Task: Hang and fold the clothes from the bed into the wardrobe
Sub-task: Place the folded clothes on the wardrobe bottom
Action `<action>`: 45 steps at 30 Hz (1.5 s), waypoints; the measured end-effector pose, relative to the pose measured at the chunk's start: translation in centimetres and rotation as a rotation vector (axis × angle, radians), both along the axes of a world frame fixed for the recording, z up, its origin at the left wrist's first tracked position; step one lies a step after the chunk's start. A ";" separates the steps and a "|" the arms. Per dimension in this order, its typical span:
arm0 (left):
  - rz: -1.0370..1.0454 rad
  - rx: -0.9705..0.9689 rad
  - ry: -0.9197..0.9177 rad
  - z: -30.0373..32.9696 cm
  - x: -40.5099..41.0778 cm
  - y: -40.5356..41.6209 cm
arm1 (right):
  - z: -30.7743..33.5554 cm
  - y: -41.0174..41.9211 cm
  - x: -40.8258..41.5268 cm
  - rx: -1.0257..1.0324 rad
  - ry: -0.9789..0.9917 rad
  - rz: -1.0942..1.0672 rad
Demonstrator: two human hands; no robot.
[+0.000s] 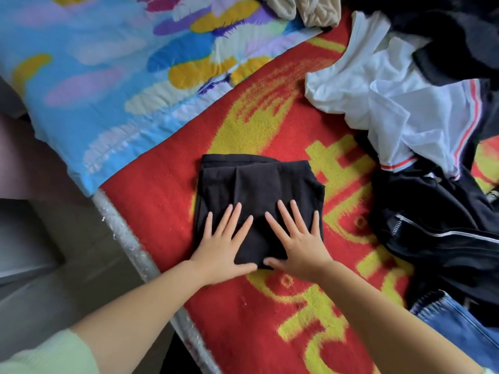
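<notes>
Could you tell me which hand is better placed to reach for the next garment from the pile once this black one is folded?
Probably the right hand. Both hands lie flat on the folded black garment, but the unfolded pile, with the white shirt nearest, sits on the right, so the left hand would have to cross over.

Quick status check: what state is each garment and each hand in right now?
black garment: folded, flat on the red blanket
left hand: open, pressing the black garment
right hand: open, pressing the black garment
white shirt: unfolded, crumpled
dark jacket: unfolded, heaped
jeans: unfolded, partly in view
</notes>
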State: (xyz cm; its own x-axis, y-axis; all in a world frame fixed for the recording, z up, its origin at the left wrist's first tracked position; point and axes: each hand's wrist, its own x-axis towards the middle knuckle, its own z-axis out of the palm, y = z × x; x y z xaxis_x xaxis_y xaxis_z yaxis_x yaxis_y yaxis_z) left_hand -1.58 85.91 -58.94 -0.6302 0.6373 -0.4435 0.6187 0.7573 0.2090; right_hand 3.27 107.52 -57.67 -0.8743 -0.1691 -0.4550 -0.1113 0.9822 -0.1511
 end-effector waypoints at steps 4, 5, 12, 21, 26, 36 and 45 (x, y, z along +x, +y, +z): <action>0.022 -0.077 0.076 -1.2 1.8 0.6 | -1.0 0.5 1.7 0.084 -0.018 0.022; 0.052 -0.083 0.092 -1.6 2.0 1.1 | -1.1 0.2 1.6 0.081 0.000 0.014; 0.139 -0.131 -0.030 1.5 0.9 2.5 | 2.1 -1.7 0.1 0.004 -0.126 -0.182; 0.129 -0.028 -0.119 15.4 -2.4 -2.1 | 14.8 -5.3 -2.6 -0.078 -0.026 -0.144; 0.237 0.040 0.038 22.3 3.8 -8.6 | 23.0 -11.2 0.5 -0.047 0.056 0.082; 0.523 0.013 0.025 26.1 18.4 -29.3 | 29.3 -32.0 8.8 -0.010 -0.088 0.543; 0.755 0.045 -0.084 27.6 29.7 -52.6 | 29.3 -56.8 14.7 0.046 -0.316 0.845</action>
